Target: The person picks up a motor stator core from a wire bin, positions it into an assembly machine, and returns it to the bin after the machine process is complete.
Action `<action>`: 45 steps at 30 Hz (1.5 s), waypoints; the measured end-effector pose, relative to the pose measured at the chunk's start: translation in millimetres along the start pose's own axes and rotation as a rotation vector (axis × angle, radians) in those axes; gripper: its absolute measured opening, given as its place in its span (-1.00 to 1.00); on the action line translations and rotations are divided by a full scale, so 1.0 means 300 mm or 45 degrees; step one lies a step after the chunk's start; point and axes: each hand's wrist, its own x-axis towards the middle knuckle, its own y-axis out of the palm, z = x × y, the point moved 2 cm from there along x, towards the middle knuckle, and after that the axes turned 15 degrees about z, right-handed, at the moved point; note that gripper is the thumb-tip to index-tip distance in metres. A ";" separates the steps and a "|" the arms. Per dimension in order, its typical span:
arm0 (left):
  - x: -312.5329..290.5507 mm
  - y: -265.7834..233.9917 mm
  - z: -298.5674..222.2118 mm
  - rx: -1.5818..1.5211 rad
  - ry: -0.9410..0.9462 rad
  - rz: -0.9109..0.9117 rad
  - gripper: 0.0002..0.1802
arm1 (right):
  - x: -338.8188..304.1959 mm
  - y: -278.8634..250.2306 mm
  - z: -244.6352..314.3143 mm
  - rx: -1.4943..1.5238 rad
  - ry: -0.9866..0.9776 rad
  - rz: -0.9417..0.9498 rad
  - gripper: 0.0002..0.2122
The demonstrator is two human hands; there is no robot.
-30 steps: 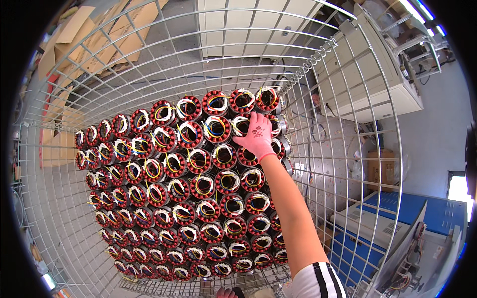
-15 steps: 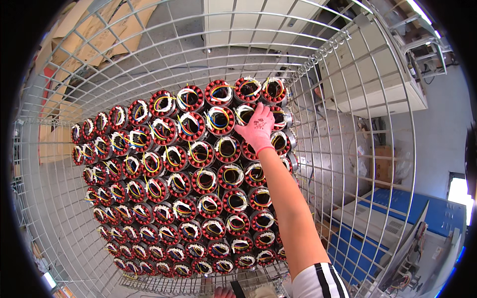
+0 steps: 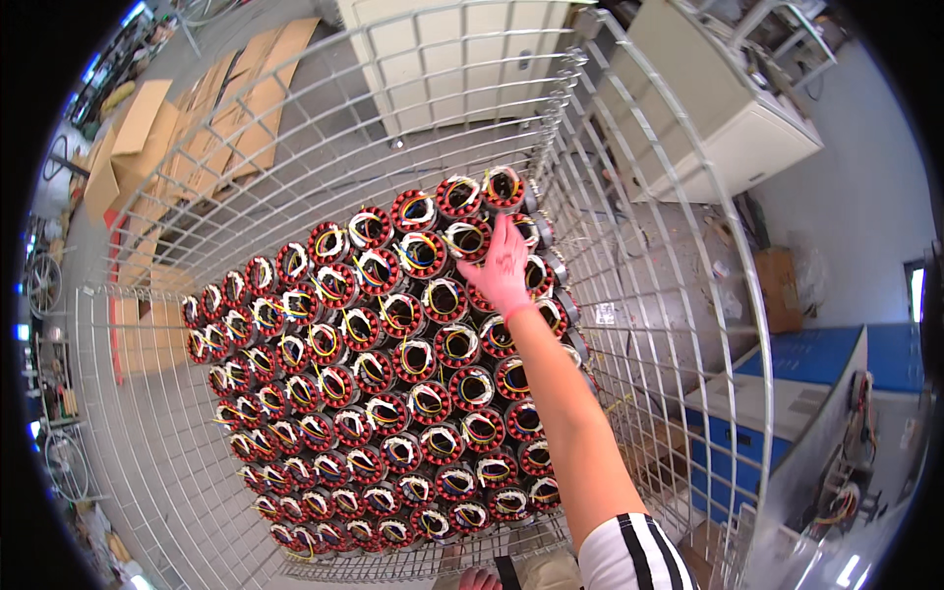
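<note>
Seeing a pink-gloved right hand (image 3: pixel 500 273) spread over red-wound stators (image 3: pixel 383 313) in a wire cage (image 3: pixel 710 167), but honestly can't tell the pose of the left hand (image 3: pixel 479 580).

Bright, fairly even light fills the scene, with mostly soft shadows. Right of the cage (image 3: pixel 562 96), a window (image 3: pixel 917 292) burns out to plain white; far left of the cage, small highlights glare bluish near the lens edge. Inside the cage, the hollows of the stators (image 3: pixel 473 368) sink nearly to black, while their red coils read clearly. Below right of the cage, a metal surface (image 3: pixel 848 568) carries white glints. Fisheye distortion bows the cage's wires, and a black surround rings the view. The right hand (image 3: pixel 503 270), over the cage's stators, looks slightly soft.
</note>
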 end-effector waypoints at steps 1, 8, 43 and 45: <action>-0.025 -0.003 -0.001 0.026 0.010 0.016 -0.42 | -0.091 -0.003 0.022 0.106 -0.062 -0.074 -0.05; -0.235 -0.006 0.013 0.350 0.083 0.319 -0.41 | -1.136 -0.078 0.054 0.291 0.130 0.224 -0.45; -0.662 0.146 2.180 3.145 1.131 1.738 -0.18 | -4.438 0.933 -0.398 0.608 2.228 -0.039 -0.61; -0.646 0.149 2.183 3.257 1.295 1.734 -0.23 | -4.408 1.000 -0.463 0.595 2.204 0.105 -0.61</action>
